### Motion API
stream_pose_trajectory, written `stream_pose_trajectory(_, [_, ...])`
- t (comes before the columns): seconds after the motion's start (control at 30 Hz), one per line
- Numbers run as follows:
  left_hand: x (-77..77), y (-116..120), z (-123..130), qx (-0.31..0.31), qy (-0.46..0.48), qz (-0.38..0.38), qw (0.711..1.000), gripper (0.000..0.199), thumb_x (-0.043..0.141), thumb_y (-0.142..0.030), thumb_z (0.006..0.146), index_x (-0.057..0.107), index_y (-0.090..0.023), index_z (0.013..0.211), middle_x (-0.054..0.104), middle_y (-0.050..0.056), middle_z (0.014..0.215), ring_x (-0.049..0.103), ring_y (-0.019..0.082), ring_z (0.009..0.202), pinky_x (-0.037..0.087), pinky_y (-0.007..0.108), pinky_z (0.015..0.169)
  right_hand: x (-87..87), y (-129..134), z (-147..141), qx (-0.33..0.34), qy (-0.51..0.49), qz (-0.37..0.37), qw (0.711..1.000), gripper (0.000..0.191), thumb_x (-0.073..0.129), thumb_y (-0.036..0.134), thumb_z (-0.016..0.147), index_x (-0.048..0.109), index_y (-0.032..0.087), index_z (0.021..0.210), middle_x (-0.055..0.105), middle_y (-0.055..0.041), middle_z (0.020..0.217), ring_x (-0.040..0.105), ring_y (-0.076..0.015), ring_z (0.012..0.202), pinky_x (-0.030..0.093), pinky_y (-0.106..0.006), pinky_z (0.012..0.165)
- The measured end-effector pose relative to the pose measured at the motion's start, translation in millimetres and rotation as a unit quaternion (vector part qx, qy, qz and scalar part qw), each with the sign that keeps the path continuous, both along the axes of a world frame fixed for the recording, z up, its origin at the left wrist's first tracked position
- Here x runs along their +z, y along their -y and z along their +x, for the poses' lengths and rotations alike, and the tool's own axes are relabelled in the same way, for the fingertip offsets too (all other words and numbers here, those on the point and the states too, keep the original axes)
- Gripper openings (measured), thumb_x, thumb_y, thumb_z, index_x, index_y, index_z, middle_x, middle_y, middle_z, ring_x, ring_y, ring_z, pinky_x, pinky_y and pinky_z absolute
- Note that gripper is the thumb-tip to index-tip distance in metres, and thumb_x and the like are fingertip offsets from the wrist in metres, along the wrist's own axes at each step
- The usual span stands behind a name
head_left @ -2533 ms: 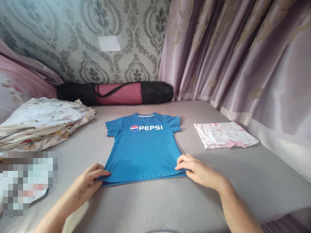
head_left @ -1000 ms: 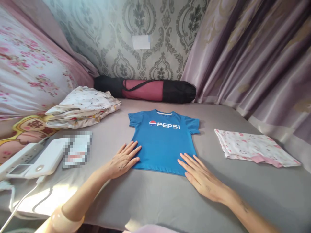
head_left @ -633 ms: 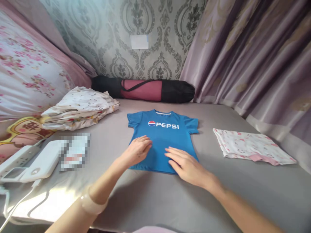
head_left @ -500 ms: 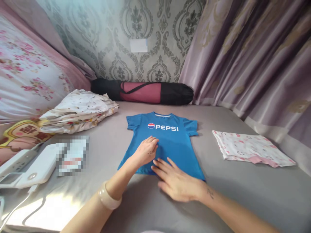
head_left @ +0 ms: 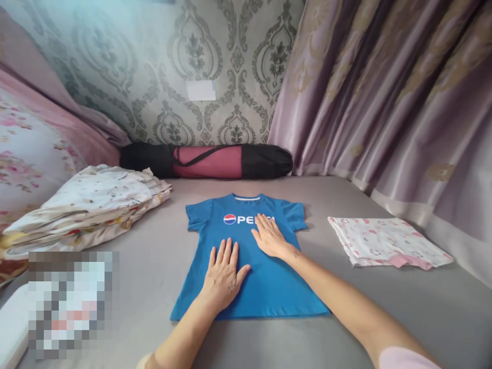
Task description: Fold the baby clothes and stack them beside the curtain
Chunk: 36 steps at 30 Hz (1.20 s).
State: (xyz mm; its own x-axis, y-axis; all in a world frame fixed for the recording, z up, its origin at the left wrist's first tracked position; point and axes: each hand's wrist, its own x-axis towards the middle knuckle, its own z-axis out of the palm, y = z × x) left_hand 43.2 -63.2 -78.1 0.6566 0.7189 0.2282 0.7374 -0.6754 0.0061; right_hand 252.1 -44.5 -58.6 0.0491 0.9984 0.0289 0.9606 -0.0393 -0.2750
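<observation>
A blue T-shirt [head_left: 269, 287] with a white PEPSI print lies spread face up on the grey sheet [head_left: 146, 287], its collar pointing away from me. My left hand [head_left: 224, 274] rests flat on the lower left of the shirt's front, fingers spread. Higher up, my right hand [head_left: 271, 234] lies flat on the chest with fingers stretched out, covering the last letters of the print. Neither hand grips the fabric.
Folded white cloth with pink prints [head_left: 388, 241] lies at the right. A stack of pale folded cloths [head_left: 92, 200] sits at the left, near a blurred-out item [head_left: 77, 307] and a white device [head_left: 23, 318]. A black and maroon roll bag [head_left: 207, 162] lies along the wall.
My right hand has moved from the hem up to the chest print. My left hand has opened flat on the shirt, lower left. The camera view has shifted.
</observation>
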Motion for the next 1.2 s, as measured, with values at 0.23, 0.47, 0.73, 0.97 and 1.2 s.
stream_pose_trajectory(0.23, [-13.7, -3, -2, -0.013, 0.021, 0.069, 0.997, 0.067, 0.029, -0.057, 0.095, 0.045, -0.011, 0.141, 0.041, 0.016, 0.147, 0.036, 0.033, 0.138, 0.035, 0.054, 0.108, -4.6, -63, 16, -0.127, 0.029, -0.037, 0.991, 0.071, 0.018, 0.046, 0.098, 0.020, -0.003, 0.150, 0.015, -0.0182, 0.158, 0.010, -0.0278, 0.146, 0.005, -0.042, 0.117])
stream_pose_trajectory(0.47, [-21.4, -4, -2, -0.016, 0.037, 0.083, 0.996, 0.066, 0.034, -0.056, 0.094, 0.045, -0.011, 0.142, 0.040, 0.016, 0.148, 0.032, 0.033, 0.140, 0.032, 0.054, 0.109, -10.1, -107, 28, -0.149, 0.027, -0.018, 0.988, 0.069, 0.018, 0.048, 0.097, 0.026, 0.005, 0.150, 0.019, -0.0136, 0.158, 0.011, -0.0257, 0.146, 0.001, -0.045, 0.116])
stream_pose_trajectory(0.73, [-3.2, -3, 0, -0.009, 0.031, -0.006, 0.999, 0.067, 0.032, -0.058, 0.094, 0.044, -0.012, 0.142, 0.039, 0.016, 0.149, 0.032, 0.033, 0.140, 0.032, 0.055, 0.110, -1.6, -111, 30, -0.149, 0.022, -0.033, 0.988, 0.068, 0.017, 0.048, 0.097, 0.025, 0.006, 0.150, 0.017, -0.0151, 0.158, 0.011, -0.0279, 0.146, 0.004, -0.050, 0.115])
stream_pose_trajectory(0.97, [1.0, -2, -4, 0.105, 0.051, 0.012, 0.993, 0.075, 0.031, -0.060, 0.092, 0.048, -0.003, 0.138, 0.036, 0.023, 0.148, 0.027, 0.037, 0.141, 0.026, 0.058, 0.112, 1.7, -87, -53, 0.082, -0.010, 0.020, 0.996, 0.065, 0.016, 0.044, 0.098, 0.026, 0.005, 0.149, 0.021, -0.0144, 0.157, 0.012, -0.0234, 0.146, 0.004, -0.043, 0.117])
stream_pose_trajectory(1.2, [-0.7, 2, -2, 0.147, 0.009, -0.039, 0.988, 0.081, 0.029, -0.064, 0.091, 0.040, -0.003, 0.143, 0.030, 0.023, 0.150, 0.025, 0.040, 0.141, 0.023, 0.066, 0.109, -3.9, -118, -73, 0.037, -0.010, -0.008, 0.999, 0.068, 0.017, 0.043, 0.098, 0.024, -0.002, 0.149, 0.018, -0.0174, 0.157, 0.011, -0.0262, 0.146, 0.004, -0.043, 0.117])
